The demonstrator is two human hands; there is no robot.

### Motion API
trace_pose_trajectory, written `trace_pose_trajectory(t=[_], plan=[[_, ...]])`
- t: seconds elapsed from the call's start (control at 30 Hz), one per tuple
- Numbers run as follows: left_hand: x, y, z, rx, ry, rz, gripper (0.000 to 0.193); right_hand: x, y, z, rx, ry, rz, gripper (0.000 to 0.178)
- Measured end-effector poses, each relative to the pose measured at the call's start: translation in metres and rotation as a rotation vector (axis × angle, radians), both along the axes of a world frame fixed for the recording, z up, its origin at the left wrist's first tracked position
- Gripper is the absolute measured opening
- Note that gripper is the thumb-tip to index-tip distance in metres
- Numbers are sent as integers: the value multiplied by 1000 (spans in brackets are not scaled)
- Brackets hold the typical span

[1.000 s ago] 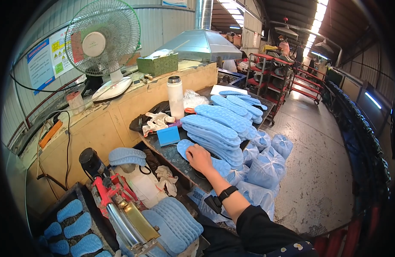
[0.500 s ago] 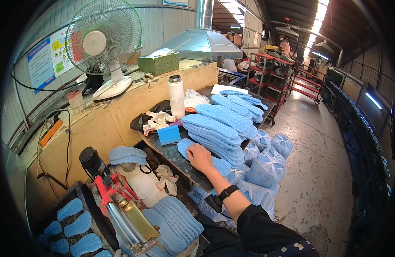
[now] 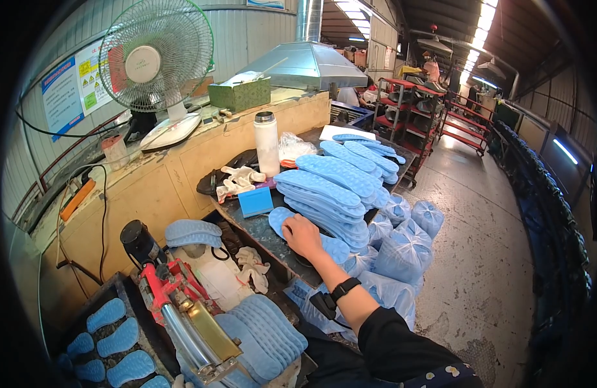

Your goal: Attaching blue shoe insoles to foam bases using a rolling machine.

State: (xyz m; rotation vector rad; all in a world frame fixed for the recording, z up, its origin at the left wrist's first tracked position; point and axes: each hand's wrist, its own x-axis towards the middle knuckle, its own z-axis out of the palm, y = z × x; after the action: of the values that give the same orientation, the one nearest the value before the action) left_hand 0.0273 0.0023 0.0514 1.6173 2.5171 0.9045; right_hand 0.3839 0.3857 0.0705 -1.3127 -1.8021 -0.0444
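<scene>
R hand [image 3: 303, 236] at ctr of frame, palm down on a lt-blue insole [image 3: 336, 249] lying on the dark tabletop [image 3: 237, 223]. Insole runs diag. under the hand: one rounded end shows past the fingers, upper L of them; other end sticks out lower R, beside the wrist. Fingers bent, fairly close tog., touching the insole's top; tips partly hidden, so can't tell from here if they pinch it or just rest. Black wristband [image 3: 345, 289] on that arm. L hand: only a pale sliver at bottom edge, L of ctr, might be it; finger state can't be told. Big pile of insoles [image 3: 324, 187] just above & R of the R hand. Blue block [image 3: 255, 202] near, upper L of fingers; wht bottle [image 3: 266, 145] & wht gloves [image 3: 240, 178] beyond. Row of leaning insoles [image 3: 266, 336] bottom ctr, next to red/metal machine [image 3: 182, 297]. Tied bags [image 3: 405, 252] R of table. Fan [image 3: 156, 58] upper L.
</scene>
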Motion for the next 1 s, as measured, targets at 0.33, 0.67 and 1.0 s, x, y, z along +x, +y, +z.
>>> trace_pose_trajectory(t=[0.33, 0.67, 1.0], plan=[[-7, -7, -27, 190, 34, 30, 23, -13, 20, -28, 123, -54, 34, 11], [-15, -4, -16, 181, 62, 57, 19, 30, 32, -27, 75, -148, 95, 7], [-16, -10, -22, 199, 58, 40, 21, 14, 25, -19, -8, -143, 105, 9]])
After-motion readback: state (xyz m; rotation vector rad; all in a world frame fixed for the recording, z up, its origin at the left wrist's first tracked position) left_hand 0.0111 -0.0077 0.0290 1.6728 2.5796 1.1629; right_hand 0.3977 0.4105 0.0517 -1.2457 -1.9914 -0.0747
